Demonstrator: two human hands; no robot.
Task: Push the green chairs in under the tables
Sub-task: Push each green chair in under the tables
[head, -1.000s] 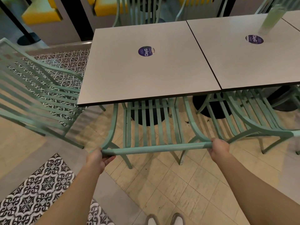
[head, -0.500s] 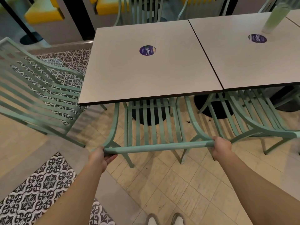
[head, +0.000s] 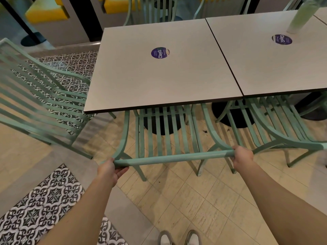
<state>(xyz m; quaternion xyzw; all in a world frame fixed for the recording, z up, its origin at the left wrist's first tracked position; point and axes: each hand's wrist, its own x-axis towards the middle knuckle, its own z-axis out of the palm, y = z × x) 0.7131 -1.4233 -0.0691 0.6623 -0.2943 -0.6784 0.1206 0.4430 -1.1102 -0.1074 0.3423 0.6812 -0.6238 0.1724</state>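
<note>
From the head camera, we gripped the green chair's (head: 159,137) top rail, left hand (head: 108,169) and right hand (head: 243,155) clenched round its ends; beyond our fingers its seat sat partly under the table (head: 159,82). Next, we judged, a straight push.

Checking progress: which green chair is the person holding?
The middle chair, both hands on its top rail: left hand, right hand. The neighbouring chairs are untouched.

The green chair (head: 164,138) has slid slightly farther under the table (head: 159,76).
</note>
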